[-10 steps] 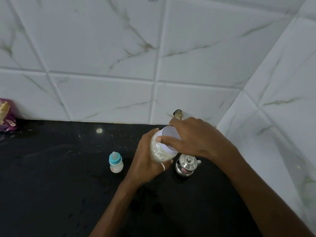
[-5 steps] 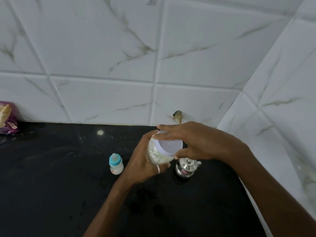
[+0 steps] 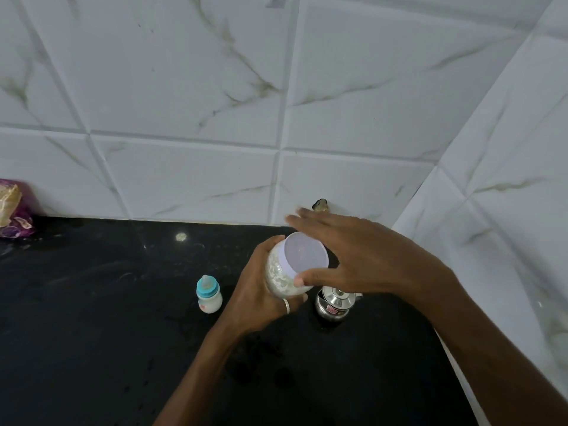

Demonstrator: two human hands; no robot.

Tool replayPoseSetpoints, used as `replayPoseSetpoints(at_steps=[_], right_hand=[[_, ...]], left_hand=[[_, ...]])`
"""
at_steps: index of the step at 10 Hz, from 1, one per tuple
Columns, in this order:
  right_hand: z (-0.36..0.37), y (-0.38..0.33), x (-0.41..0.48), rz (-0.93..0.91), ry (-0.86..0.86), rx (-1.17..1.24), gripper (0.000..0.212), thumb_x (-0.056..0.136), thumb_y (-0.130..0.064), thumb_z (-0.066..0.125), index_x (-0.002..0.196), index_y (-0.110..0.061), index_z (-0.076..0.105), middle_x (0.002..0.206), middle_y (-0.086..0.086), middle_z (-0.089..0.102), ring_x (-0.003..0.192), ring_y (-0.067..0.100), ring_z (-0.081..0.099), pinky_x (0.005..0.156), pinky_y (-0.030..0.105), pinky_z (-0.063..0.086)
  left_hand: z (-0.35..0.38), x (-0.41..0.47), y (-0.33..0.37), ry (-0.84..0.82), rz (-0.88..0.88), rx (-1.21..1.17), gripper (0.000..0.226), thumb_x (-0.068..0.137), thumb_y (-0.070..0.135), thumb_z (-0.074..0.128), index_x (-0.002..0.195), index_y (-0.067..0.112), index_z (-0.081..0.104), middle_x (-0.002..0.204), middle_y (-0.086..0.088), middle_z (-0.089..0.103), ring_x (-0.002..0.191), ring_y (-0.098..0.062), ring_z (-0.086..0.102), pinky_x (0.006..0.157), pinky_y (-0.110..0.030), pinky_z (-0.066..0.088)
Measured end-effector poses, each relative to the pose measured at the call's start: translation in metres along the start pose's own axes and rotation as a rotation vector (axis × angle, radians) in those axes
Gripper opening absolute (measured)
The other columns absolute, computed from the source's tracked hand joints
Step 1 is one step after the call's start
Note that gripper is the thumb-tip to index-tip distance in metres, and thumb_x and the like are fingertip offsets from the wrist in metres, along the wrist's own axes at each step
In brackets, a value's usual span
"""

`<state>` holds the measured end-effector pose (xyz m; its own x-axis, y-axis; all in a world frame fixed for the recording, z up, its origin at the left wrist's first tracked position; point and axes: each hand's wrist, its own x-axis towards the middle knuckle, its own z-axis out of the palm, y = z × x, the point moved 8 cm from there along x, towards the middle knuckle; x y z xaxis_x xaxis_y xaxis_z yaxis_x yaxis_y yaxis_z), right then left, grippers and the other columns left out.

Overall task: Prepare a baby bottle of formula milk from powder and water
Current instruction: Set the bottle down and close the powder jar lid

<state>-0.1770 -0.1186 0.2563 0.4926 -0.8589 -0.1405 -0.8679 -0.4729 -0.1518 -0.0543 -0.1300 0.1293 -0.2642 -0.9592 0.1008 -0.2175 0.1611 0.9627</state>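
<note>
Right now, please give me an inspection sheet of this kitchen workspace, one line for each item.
Surface: black counter, faint smudges and specks, no spill seen.
Job's things: powder jar with pale lid on, held tilted above the counter; baby bottle with teal cap standing upright, apart from the jar; small steel pot with lid on, partly hidden under the right hand.
Clutter: purple packet at the far left by the wall.
Hands: left hand wraps the jar body, ring on one finger; right hand lies over the lid, fingers spread, thumb at the rim.
Cables: nothing seen.
Surroundings: white marbled wall tiles meeting in a corner at right; a dark chip at the tile base.
</note>
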Motion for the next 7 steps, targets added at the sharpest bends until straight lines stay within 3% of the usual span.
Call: replayPoseSetpoints(at_steps=[1,2,3,4,5,6,7], right_hand=[[0.006,-0.011,-0.001,-0.145,-0.145,0.066,0.105,0.087,-0.043,0.079,0.157,-0.060,0.003,0.168,-0.027,-0.016,0.158,0.008,-0.010,0.119,0.041,0.029],[0.015,-0.011,0.004,-0.154,-0.186,0.038,0.102,0.089,-0.022,0.080,0.157,-0.058,0.012,0.169,-0.024,-0.013,0.159,0.012,-0.002,0.116,0.037,0.033],[0.014,-0.008,0.006,-0.136,-0.131,0.036,0.085,0.091,-0.022,0.077,0.156,-0.052,0.030,0.172,-0.016,0.010,0.151,0.011,0.031,0.106,0.027,0.034],[0.009,-0.005,0.006,-0.055,0.002,0.022,0.073,0.088,-0.047,0.073,0.153,-0.047,0.039,0.159,-0.010,0.046,0.136,0.015,0.050,0.103,0.034,0.045],[0.011,-0.003,0.006,0.070,0.097,-0.094,0.073,0.087,-0.077,0.053,0.144,-0.033,0.049,0.132,-0.003,0.067,0.114,0.021,0.062,0.085,0.036,0.049],[0.016,-0.002,0.007,0.159,0.139,-0.194,0.083,0.085,-0.088,0.031,0.132,-0.023,0.055,0.116,0.002,0.071,0.099,0.024,0.065,0.072,0.034,0.041],[0.010,0.001,0.003,0.158,0.146,-0.198,0.088,0.082,-0.091,0.022,0.139,-0.028,0.046,0.124,0.001,0.068,0.104,0.025,0.066,0.073,0.036,0.040]], left_hand=[[-0.008,0.001,0.004,0.072,-0.012,0.001,0.087,0.051,0.062,0.084,0.128,0.054,0.047,0.123,0.023,0.063,0.110,0.003,0.061,0.091,-0.014,0.051],[-0.008,0.000,0.000,0.085,-0.100,0.009,0.087,0.053,0.055,0.089,0.130,0.052,0.048,0.123,0.020,0.065,0.110,0.000,0.063,0.092,-0.014,0.051],[-0.002,-0.019,-0.030,0.234,-0.672,0.000,0.075,0.083,0.024,0.083,0.149,0.021,0.047,0.142,0.001,0.061,0.128,-0.014,0.059,0.110,-0.026,0.043],[-0.001,0.013,-0.036,0.397,-0.996,-0.036,0.052,0.106,0.012,0.051,0.153,0.000,0.036,0.157,-0.017,0.045,0.143,-0.030,0.045,0.121,-0.040,0.029],[0.012,-0.013,-0.038,0.233,-0.833,-0.180,0.063,0.101,0.002,0.057,0.155,-0.004,0.027,0.160,-0.023,0.037,0.148,-0.035,0.038,0.124,-0.045,0.023],[0.010,-0.009,-0.025,0.279,-0.781,-0.149,0.078,0.094,-0.003,0.065,0.158,-0.003,0.022,0.161,-0.025,0.034,0.148,-0.035,0.037,0.126,-0.041,0.022],[0.018,0.004,-0.024,0.228,-0.777,-0.268,0.061,0.104,-0.003,0.050,0.157,-0.007,0.019,0.161,-0.029,0.031,0.149,-0.039,0.034,0.126,-0.045,0.020]])
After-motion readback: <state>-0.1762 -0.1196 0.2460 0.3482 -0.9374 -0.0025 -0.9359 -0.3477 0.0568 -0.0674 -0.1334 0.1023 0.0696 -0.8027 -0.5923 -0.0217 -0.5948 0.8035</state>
